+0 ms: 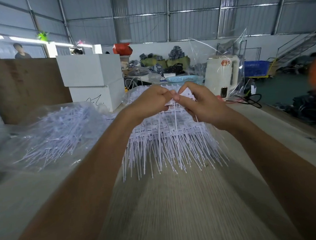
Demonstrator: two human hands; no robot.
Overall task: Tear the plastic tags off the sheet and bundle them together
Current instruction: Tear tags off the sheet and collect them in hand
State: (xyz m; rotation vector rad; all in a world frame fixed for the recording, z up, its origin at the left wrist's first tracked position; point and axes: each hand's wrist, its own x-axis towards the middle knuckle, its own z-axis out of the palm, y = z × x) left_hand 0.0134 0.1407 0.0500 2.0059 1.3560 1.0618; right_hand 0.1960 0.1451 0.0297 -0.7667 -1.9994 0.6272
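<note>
A thick stack of white plastic tag sheets (171,137) lies on the wooden table (179,203), its long thin tails fanning toward me. Above the stack's far end, my left hand (150,101) pinches the upper edge of a tag piece with curled fingers. My right hand (203,103) grips white tag heads (186,95) from the other side, thumb against the left hand's fingertips. One thin tail hangs down between the two hands. A loose heap of torn-off tags (59,131) lies on clear plastic at the left.
Two stacked white boxes (93,81) and a brown board (22,87) stand at the back left. A cream appliance (221,75) in a clear bag and a blue basket (185,79) sit behind the stack. People stand far left. Cables trail off the table's right edge.
</note>
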